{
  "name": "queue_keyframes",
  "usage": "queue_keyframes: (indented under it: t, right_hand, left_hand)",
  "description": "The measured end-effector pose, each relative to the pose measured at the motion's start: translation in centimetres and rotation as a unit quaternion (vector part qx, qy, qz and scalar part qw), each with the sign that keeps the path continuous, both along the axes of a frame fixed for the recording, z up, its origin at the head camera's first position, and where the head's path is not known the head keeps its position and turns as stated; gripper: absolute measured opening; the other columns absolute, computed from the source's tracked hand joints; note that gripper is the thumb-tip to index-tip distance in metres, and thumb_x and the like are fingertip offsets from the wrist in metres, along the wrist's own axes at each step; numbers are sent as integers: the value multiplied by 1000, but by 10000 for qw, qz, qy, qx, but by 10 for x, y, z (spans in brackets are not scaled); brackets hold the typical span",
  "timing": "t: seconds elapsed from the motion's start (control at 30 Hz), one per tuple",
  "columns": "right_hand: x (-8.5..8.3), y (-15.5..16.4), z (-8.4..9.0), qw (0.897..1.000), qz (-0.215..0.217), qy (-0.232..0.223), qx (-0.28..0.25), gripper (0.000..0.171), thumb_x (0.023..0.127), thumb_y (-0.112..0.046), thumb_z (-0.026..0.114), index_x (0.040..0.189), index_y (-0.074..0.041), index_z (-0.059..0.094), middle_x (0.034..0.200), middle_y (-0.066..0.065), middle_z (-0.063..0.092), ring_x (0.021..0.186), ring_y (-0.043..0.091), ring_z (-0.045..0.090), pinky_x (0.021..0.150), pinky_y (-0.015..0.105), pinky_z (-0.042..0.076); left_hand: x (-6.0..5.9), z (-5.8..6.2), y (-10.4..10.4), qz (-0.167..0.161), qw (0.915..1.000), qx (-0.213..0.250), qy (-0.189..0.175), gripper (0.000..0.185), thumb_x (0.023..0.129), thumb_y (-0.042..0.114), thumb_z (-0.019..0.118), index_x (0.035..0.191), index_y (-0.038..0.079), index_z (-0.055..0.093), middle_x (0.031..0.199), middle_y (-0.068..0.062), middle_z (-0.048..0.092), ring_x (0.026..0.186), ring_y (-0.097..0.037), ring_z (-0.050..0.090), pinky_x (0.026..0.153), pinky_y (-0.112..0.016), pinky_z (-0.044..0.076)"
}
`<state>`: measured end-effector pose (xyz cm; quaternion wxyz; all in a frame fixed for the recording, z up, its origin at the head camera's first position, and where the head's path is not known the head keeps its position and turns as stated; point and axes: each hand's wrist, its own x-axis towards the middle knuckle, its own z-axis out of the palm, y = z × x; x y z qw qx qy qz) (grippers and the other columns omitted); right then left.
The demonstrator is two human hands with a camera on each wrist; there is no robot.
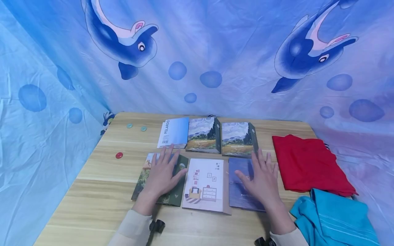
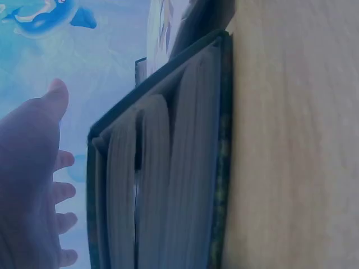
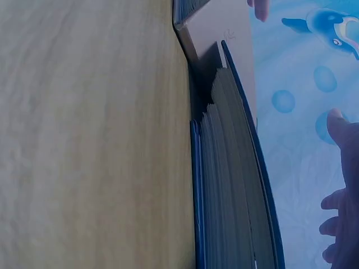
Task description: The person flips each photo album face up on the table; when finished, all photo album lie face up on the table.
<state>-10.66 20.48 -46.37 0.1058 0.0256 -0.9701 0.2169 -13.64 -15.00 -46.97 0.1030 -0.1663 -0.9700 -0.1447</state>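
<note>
White album (image 1: pixel 204 184): clock centre; characters illegible.
Blue-white album (image 1: pixel 178 131): "POLAROID", 11 o'clock.
Purple album (image 1: pixel 239 189): "PHOTO", 3 o'clock; rest unclear.

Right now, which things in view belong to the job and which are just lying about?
Likely the job:
green album, under the left hand
purple album, under the right hand
white album, between them
POLAROID album and two landscape albums, in the row behind

Likely just lying about, under neither hand:
red disc
two green discs
red cloth
teal cloth
</note>
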Motion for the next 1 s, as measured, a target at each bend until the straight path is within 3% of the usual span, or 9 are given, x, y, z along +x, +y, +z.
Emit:
queue_keyframes:
  t: [0.13,0.33,0.43,0.53,0.67,0.8,1.0]
  right_hand:
    - [-3,0,1,9999,89,88,-107,98,87,-66,64,156,-2,35,167,20,17,154,44,0,115,74,6]
    - [-15,4,8,9935,189,280,-1086,79,93,-53,68,151,-5,45,153,20,45,140,43,41,107,69,37]
    - [-21,5,12,9859,296,408,-1595,69,96,-45,68,148,-4,49,144,20,55,131,41,52,105,63,43]
    - [-29,4,17,9796,381,544,-1898,64,96,-40,69,145,-2,52,140,20,58,127,39,55,104,59,45]
    - [-39,0,22,9758,415,582,-2064,62,96,-39,70,144,-4,53,139,19,60,125,38,58,103,57,48]
    - [-49,-7,25,9718,491,429,-2266,61,97,-36,70,145,-3,52,140,20,59,125,38,58,102,55,49]
    - [-68,-23,28,9574,732,149,-2790,56,98,-31,69,143,-2,53,136,23,60,123,37,60,102,50,51]
  left_hand:
    - [-3,3,-3,-136,9993,353,-76,79,95,60,59,154,9,43,164,-17,28,150,-44,21,117,-70,16]
    - [-15,13,-11,-277,9878,1521,-196,68,96,46,66,148,5,49,154,-21,45,143,-45,36,117,-66,22]
    - [-21,18,-14,-262,9830,1808,-166,65,97,41,66,147,2,50,150,-22,48,141,-43,40,116,-63,28]
    - [-27,20,-16,-261,9818,1877,-141,64,97,38,68,145,0,52,149,-24,49,139,-43,43,115,-62,31]
    - [-36,20,-22,-281,9765,2076,-517,64,97,36,68,146,0,50,151,-26,45,140,-44,41,116,-61,31]
    - [-45,19,-28,-272,9728,2154,-810,62,98,31,68,147,-3,47,153,-28,41,141,-46,38,116,-61,30]
    - [-59,21,-32,-228,9667,2309,-1077,63,99,30,66,148,-3,45,153,-28,40,140,-46,40,115,-62,31]
